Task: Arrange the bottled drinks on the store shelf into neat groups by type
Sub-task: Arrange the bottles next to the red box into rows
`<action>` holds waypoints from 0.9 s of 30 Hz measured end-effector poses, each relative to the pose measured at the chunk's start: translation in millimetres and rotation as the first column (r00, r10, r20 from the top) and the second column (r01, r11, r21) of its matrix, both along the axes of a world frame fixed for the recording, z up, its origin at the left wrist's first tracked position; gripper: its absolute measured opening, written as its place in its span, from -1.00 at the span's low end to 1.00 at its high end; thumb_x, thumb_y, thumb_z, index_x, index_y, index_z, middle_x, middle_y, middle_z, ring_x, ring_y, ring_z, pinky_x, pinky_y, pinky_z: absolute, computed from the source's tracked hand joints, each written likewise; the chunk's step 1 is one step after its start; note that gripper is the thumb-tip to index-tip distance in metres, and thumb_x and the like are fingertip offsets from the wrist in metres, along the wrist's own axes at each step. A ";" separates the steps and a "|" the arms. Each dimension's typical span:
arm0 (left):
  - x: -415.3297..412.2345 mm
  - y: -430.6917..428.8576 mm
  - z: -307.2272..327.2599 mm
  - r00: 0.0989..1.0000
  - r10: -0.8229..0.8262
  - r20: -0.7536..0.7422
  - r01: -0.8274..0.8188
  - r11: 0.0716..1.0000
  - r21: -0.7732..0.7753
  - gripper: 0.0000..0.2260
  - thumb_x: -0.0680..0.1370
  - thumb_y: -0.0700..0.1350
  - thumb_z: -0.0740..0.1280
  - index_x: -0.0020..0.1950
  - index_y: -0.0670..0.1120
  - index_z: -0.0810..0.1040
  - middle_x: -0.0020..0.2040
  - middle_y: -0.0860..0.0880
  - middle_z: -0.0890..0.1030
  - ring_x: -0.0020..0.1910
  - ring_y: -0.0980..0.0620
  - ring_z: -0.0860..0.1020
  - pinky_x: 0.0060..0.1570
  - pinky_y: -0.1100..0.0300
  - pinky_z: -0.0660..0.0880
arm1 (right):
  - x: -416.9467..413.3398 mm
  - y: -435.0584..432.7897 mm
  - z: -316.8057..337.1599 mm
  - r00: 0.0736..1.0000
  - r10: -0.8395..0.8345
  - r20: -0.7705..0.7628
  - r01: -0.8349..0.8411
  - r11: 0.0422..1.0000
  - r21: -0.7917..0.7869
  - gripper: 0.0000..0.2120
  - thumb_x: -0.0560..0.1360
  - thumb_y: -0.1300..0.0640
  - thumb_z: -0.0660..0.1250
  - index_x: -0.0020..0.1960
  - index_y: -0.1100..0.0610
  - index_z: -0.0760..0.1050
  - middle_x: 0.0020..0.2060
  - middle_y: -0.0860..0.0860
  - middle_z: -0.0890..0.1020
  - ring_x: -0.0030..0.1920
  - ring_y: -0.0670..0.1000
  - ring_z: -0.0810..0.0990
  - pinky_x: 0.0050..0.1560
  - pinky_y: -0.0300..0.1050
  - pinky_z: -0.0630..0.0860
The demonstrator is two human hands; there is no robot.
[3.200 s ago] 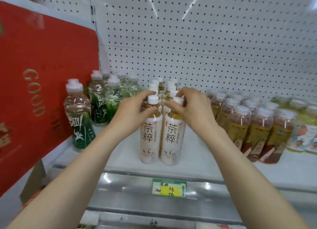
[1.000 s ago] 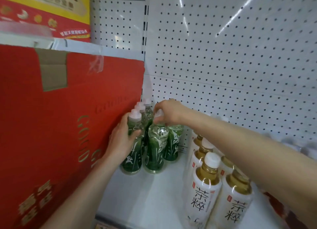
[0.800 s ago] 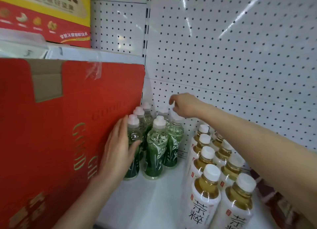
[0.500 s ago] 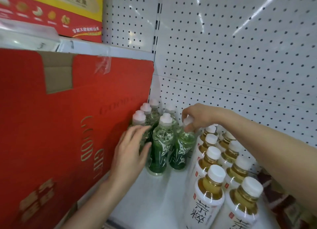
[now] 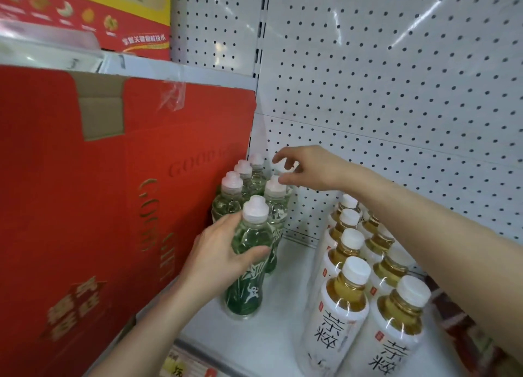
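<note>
Several green-labelled bottles with white caps stand at the shelf's left end beside a red carton. My left hand (image 5: 219, 256) grips the front green bottle (image 5: 249, 277) around its middle. My right hand (image 5: 308, 168) hovers over the rear green bottles (image 5: 273, 204), thumb touching one white cap, fingers spread and loosely bent. To the right stand two rows of white-labelled tea bottles (image 5: 336, 317) with amber liquid and white caps.
The red carton (image 5: 113, 201) walls off the left side. A white pegboard (image 5: 396, 93) backs the white shelf (image 5: 285, 291). Brown-labelled bottles (image 5: 464, 331) show at the far right edge. A price tag (image 5: 184, 365) sits on the shelf's front rail.
My left hand has closed around the front green bottle, which now stands nearer the shelf front. My right hand let go of the rear bottle's cap and lifted slightly.
</note>
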State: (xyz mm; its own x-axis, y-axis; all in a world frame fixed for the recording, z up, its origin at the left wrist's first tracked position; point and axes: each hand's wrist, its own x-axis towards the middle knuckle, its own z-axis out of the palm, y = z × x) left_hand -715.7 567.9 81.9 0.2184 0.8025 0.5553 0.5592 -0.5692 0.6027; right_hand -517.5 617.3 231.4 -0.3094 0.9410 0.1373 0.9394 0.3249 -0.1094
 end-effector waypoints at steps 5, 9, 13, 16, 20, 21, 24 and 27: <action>-25.6 3.1 1.1 0.995 0.098 0.002 -0.098 0.995 0.002 -0.46 0.28 0.33 0.33 0.17 0.11 0.54 0.04 0.17 0.61 0.01 0.13 0.57 -0.03 0.12 0.50 | -13.2 15.8 -23.4 0.997 0.016 0.074 -0.003 0.986 -0.166 -0.46 0.49 -0.02 0.45 0.41 0.06 0.40 0.30 0.08 0.52 -0.10 0.02 0.67 0.11 -0.12 0.52; -29.1 3.5 4.2 0.994 0.112 -0.019 -0.112 0.994 -0.005 -0.43 0.27 0.34 0.31 0.19 0.11 0.53 0.05 0.16 0.60 0.02 0.11 0.56 -0.03 0.14 0.48 | -17.7 25.5 -29.2 1.000 -0.023 -0.010 0.022 0.994 -0.111 -0.50 0.47 0.05 0.48 0.35 0.13 0.44 0.05 0.05 0.57 -0.26 0.04 0.70 0.02 -0.05 0.59; -23.9 1.5 4.8 0.998 0.065 0.003 -0.065 0.998 -0.027 -0.48 0.30 0.24 0.42 0.22 0.13 0.53 0.09 0.21 0.59 0.06 0.18 0.55 0.01 0.17 0.48 | -18.3 37.7 -32.4 0.996 -0.085 0.026 0.087 0.994 -0.061 -0.51 0.48 0.05 0.46 0.34 0.16 0.43 0.09 0.16 0.63 -0.10 0.13 0.68 0.03 -0.02 0.57; -15.4 1.8 3.6 0.999 0.044 0.025 -0.043 0.998 -0.045 -0.50 0.32 0.16 0.49 0.23 0.15 0.52 0.10 0.24 0.59 0.06 0.20 0.56 0.01 0.19 0.48 | -13.6 39.5 -27.6 0.986 -0.110 0.126 0.118 0.991 -0.060 -0.48 0.51 -0.01 0.41 0.40 0.12 0.37 0.17 0.14 0.56 0.03 0.12 0.58 -0.03 -0.08 0.48; 5.3 7.3 5.5 1.000 0.019 0.006 -0.019 0.999 -0.043 -0.52 0.36 0.14 0.50 0.25 0.17 0.49 0.08 0.28 0.54 0.04 0.25 0.53 -0.04 0.34 0.38 | -16.2 14.9 -13.4 1.000 0.000 0.025 0.000 1.000 -0.002 -0.68 0.59 -0.09 0.26 0.28 0.03 0.43 0.16 0.06 0.52 -0.12 0.01 0.54 -0.07 -0.13 0.46; 10.8 10.1 5.5 1.000 0.017 -0.003 -0.017 0.999 -0.035 -0.51 0.37 0.15 0.49 0.26 0.17 0.48 0.09 0.26 0.54 0.06 0.23 0.52 -0.04 0.36 0.36 | -17.9 4.9 -10.5 0.998 0.031 -0.060 -0.037 0.994 -0.107 -0.70 0.60 -0.15 0.22 0.21 0.01 0.46 0.10 0.02 0.57 -0.13 -0.02 0.59 -0.07 -0.13 0.54; 19.5 17.3 5.1 0.999 0.000 -0.050 0.000 1.000 -0.003 -0.44 0.36 0.19 0.50 0.31 0.07 0.49 0.18 0.15 0.55 0.15 0.16 0.52 0.04 0.42 0.36 | -23.2 -19.1 -13.2 0.991 0.075 -0.111 -0.107 0.942 -0.317 -0.62 0.52 -0.20 0.33 0.24 -0.02 0.46 0.08 -0.03 0.60 -0.15 -0.03 0.69 -0.04 -0.13 0.63; 6.3 17.4 6.9 0.995 0.087 -0.051 -0.078 0.984 0.160 -0.37 0.36 0.29 0.36 0.30 -0.06 0.55 0.21 0.03 0.58 0.14 0.03 0.50 0.15 0.29 0.36 | -24.1 -18.3 -22.6 0.993 0.116 0.034 -0.110 0.982 -0.155 -0.54 0.46 -0.09 0.46 0.27 0.06 0.46 0.08 0.00 0.59 -0.08 -0.01 0.58 -0.04 -0.15 0.50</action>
